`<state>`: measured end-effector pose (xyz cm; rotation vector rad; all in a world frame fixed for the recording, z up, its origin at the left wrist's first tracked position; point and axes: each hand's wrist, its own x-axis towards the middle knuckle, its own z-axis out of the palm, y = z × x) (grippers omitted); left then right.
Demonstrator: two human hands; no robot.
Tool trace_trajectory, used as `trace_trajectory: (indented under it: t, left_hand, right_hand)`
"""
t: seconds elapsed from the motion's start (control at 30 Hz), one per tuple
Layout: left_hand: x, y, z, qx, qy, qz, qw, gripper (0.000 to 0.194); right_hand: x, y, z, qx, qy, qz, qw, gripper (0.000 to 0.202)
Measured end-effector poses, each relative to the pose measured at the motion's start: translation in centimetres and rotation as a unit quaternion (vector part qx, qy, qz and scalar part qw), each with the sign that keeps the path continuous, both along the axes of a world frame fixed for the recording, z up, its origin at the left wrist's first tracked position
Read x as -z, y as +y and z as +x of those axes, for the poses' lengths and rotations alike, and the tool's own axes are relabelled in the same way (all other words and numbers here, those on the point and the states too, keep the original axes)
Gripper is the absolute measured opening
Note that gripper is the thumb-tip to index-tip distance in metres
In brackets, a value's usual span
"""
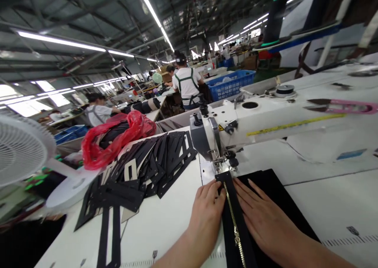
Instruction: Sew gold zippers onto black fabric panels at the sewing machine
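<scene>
A black strip [248,238] with a gold-toothed zipper [231,211] runs from the front edge of the view up to the presser foot of a white sewing machine [260,130]. The metal zipper slider [237,237] sits low on the teeth. My left hand [205,214] has its fingers bent and closed on the strip's left edge, close to the needle area. Stretched out flat, my right hand [262,216] presses on the strip's right side and on a larger black panel [270,181] beneath. The exact stitching point is hidden by the machine's foot.
Left of the machine, slotted black pieces [150,161] lie in a fanned pile beside a red plastic bag [118,138]. A white fan [23,149] stands at far left. Pink-handled thread snips [342,105] rest on the machine. A blue crate [232,84] and co-workers are beyond.
</scene>
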<state>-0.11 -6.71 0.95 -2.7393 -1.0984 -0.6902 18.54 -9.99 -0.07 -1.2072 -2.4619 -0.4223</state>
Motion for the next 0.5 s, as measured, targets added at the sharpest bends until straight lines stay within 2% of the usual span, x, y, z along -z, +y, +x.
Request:
trace_trajectory:
  t: [0.2, 0.37, 0.5]
  left_hand:
    - [-0.4, 0.2, 0.2, 0.024, -0.005, 0.015, 1.0, 0.024]
    - [-0.5, 0.7, 0.2, 0.015, 0.007, 0.014, 1.0, 0.025]
    - [-1.0, 1.9, 0.5, 0.005, 0.006, -0.026, 1.0, 0.022]
  right_hand:
    - [0.2, 0.3, 0.4, -0.015, -0.026, 0.005, 1.0, 0.055]
    - [0.3, 1.3, 0.5, -0.024, -0.02, -0.018, 0.999, 0.054]
    - [0.3, 2.8, 0.7, -0.024, -0.019, -0.036, 0.999, 0.053]
